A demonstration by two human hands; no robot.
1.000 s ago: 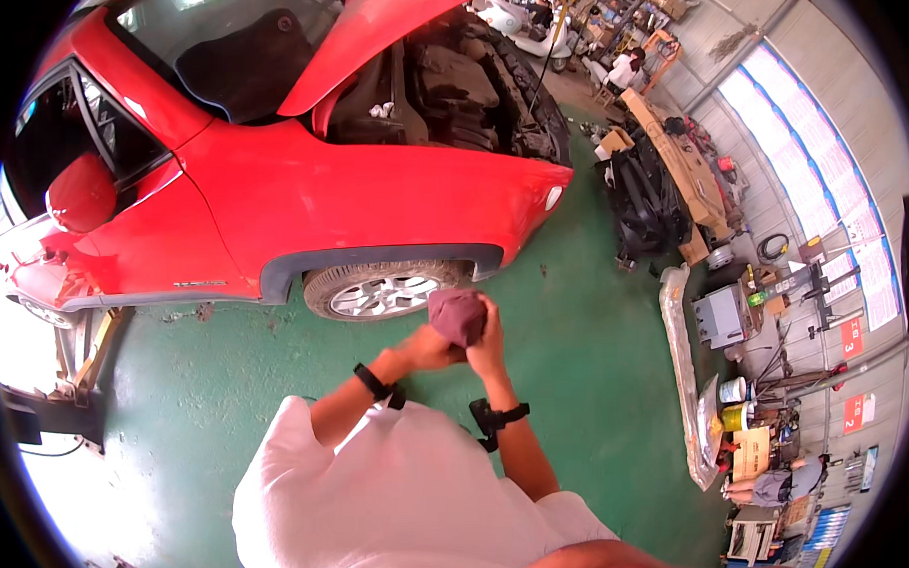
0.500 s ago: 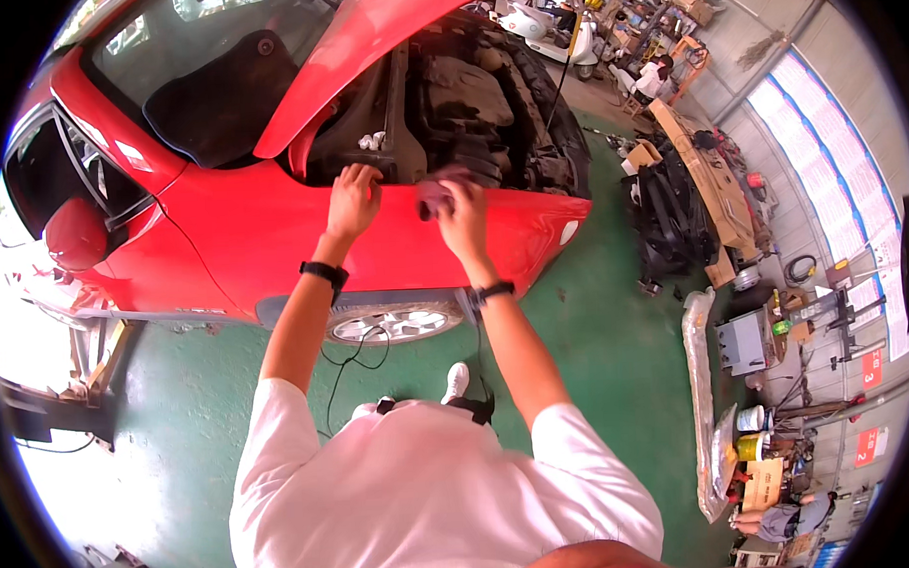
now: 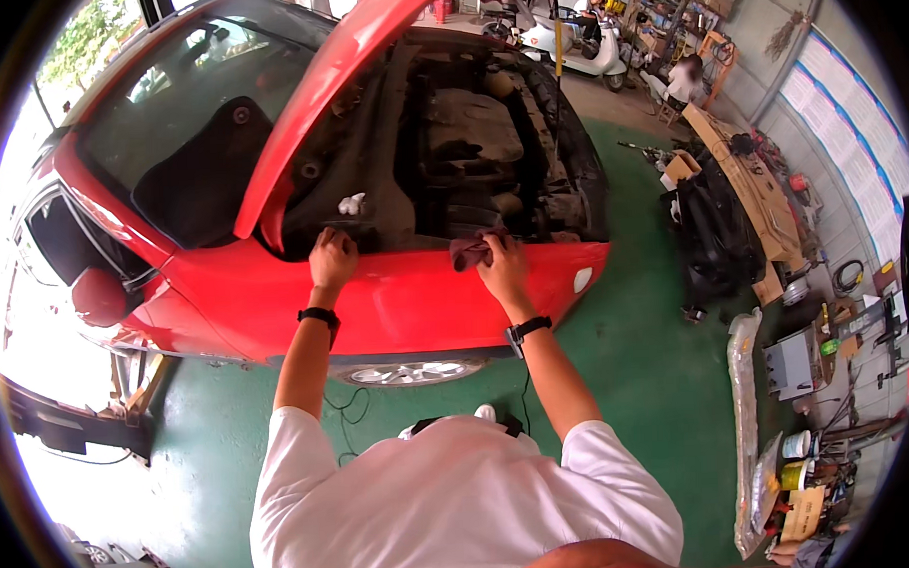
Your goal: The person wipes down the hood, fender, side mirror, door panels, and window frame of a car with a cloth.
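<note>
A red car (image 3: 395, 311) stands before me with its bonnet (image 3: 303, 109) raised. My right hand (image 3: 504, 267) is closed on a dark maroon cloth (image 3: 470, 250), which bunches out to the left of my fingers at the top edge of the front fender. Further left, my left hand (image 3: 333, 258) rests on that same edge, its fingers curled over the rim. Beyond it, a small crumpled white thing (image 3: 352, 203) lies at the edge of the engine bay (image 3: 469, 128); its kind is unclear.
Under the fender shows the front wheel (image 3: 410, 373), with a black cable (image 3: 349, 408) on the green floor. To the right lie black car parts (image 3: 718, 230), cardboard (image 3: 736, 179) and a long wrapped piece (image 3: 747, 424). At the back are a white scooter (image 3: 576, 49) and a seated person (image 3: 684, 80).
My right hand has moved right along the fender's top edge with the cloth. My left hand stays at the edge, fingers now more curled. The view has tilted up, showing more engine bay.
</note>
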